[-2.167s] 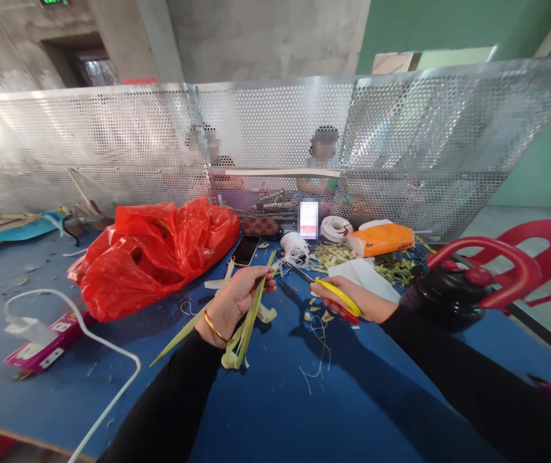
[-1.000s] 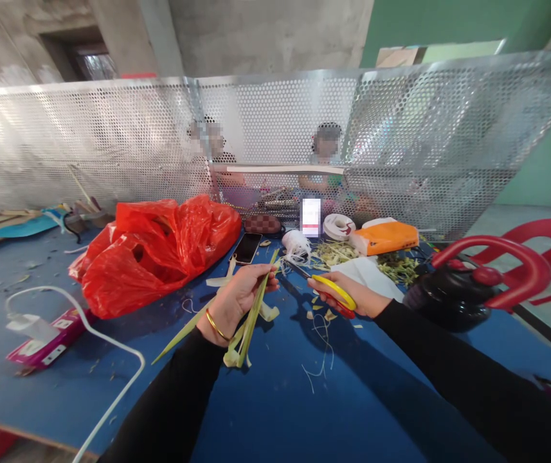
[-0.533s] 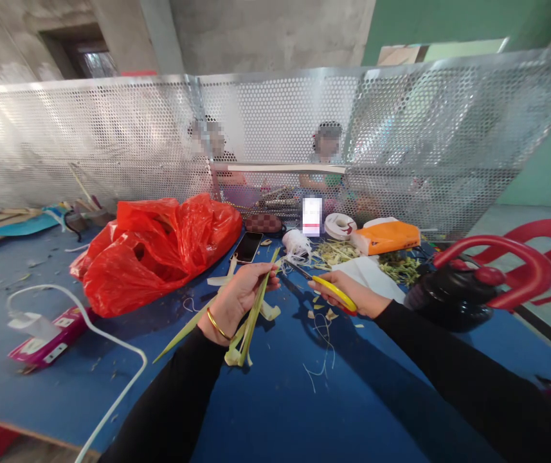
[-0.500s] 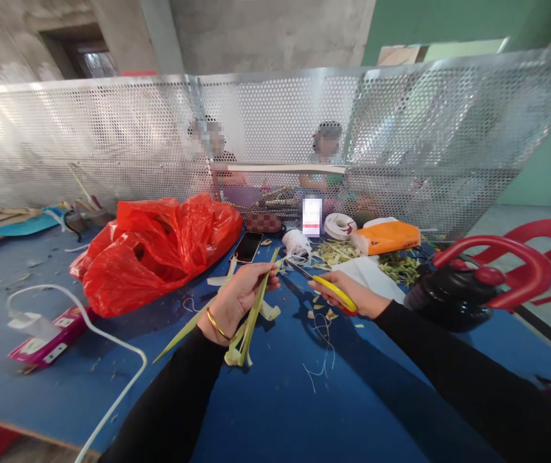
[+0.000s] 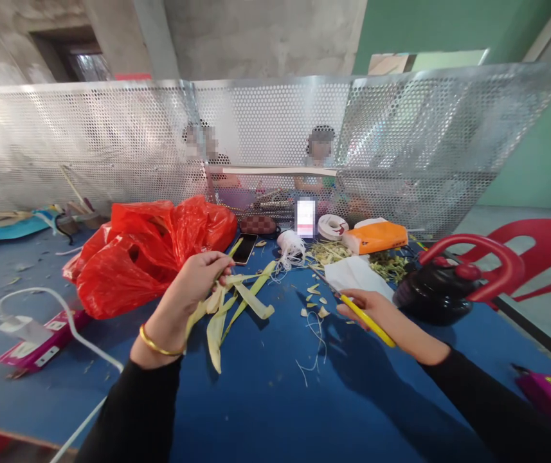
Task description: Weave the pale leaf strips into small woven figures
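Note:
My left hand [image 5: 195, 289], with a gold bangle at the wrist, is closed in a pinch over the blue table. A thin green-yellow leaf strip [image 5: 235, 247] sticks out past its fingertips. Several pale husk-like leaves [image 5: 254, 301] lie fanned out beneath and beside that hand. My right hand [image 5: 376, 312] grips a pair of scissors [image 5: 368, 320] by the yellow handles, blades pointing up-left toward the white thread bundle [image 5: 291, 247]. Small leaf scraps [image 5: 322, 312] and loose white thread [image 5: 320, 354] lie between the hands.
A red plastic bag [image 5: 144, 251] and phone [image 5: 245, 249] are at left; a purple power strip [image 5: 46, 347] trails a white cable. At right stand an orange tissue pack [image 5: 376, 237] and black jug [image 5: 432, 292]. Two people sit behind the perforated metal screen [image 5: 265, 122].
My left hand has moved left and away from the scissors; the leaves it held together now lie spread on the table. My right hand has shifted right and slightly down with the scissors.

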Motion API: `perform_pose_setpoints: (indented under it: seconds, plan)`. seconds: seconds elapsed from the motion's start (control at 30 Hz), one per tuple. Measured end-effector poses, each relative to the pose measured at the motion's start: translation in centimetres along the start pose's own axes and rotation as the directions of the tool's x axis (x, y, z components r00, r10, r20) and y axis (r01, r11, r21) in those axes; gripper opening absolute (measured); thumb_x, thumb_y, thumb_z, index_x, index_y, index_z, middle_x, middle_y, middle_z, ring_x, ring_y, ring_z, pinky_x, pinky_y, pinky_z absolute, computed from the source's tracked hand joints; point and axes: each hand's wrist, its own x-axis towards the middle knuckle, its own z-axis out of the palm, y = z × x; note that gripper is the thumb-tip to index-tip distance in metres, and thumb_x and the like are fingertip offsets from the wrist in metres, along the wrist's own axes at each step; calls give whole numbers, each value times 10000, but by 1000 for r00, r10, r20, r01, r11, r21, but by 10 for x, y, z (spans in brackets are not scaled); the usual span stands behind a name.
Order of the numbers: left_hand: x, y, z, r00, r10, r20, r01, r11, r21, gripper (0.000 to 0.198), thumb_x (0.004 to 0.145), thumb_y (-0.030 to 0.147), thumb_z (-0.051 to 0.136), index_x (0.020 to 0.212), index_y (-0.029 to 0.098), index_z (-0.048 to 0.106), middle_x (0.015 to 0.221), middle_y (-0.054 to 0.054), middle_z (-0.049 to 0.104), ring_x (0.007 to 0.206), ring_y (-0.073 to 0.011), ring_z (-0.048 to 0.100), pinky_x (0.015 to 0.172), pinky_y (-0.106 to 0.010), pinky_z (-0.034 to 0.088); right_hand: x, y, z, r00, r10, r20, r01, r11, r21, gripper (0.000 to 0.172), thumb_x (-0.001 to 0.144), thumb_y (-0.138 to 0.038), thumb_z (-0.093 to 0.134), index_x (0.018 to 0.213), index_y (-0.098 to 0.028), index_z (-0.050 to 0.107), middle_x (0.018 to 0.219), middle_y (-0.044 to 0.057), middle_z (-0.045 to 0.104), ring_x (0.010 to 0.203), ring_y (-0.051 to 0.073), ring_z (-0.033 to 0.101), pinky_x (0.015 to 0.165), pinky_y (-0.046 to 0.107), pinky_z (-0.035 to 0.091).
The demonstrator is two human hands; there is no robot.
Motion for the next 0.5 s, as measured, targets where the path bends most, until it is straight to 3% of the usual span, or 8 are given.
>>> perform_pose_setpoints:
  seconds: [0.07, 0.13, 0.3, 0.5]
  plan:
    - [-6, -5, -20, 990, 108, -93, -69, 936, 346, 111, 743, 193, 577, 644, 181, 624, 566, 21, 573, 468, -98, 491, 440, -184, 331, -13, 12, -7, 994, 8, -112, -18, 996, -90, 559, 691, -579, 673, 1075, -172, 664, 731, 54, 700, 585, 205, 601, 547, 295, 456]
    - [-10, -13, -39, 980, 148, -131, -9, 697, 717, 144, 762, 233, 528, 656, 209, 623, 585, 11, 618, 498, -135, 536, 469, -212, 344, -24, 22, -10, 975, 10, -222, -49, 984, -173, 564, 726, -574, 631, 1119, -170, 650, 870, 98, 733, 740, 271, 649, 661, 337, 487]
    - [-22, -28, -66, 970, 130, -207, 102, 555, 825, 148, 697, 241, 553, 567, 229, 620, 498, -22, 614, 522, -211, 566, 499, -259, 321, -36, 34, -6, 938, -36, -346, -91, 934, -344, 527, 812, -545, 518, 1189, -191, 617, 886, 107, 745, 788, 306, 672, 698, 362, 489]
    - [-46, -31, -55, 949, 186, -255, 130, 508, 852, 163, 673, 203, 547, 514, 221, 579, 586, -87, 621, 645, -282, 585, 572, -302, 326, -33, 38, 2, 932, -130, -339, -67, 856, -512, 528, 829, -551, 509, 1216, -208, 615, 986, 114, 745, 861, 313, 684, 685, 341, 469]
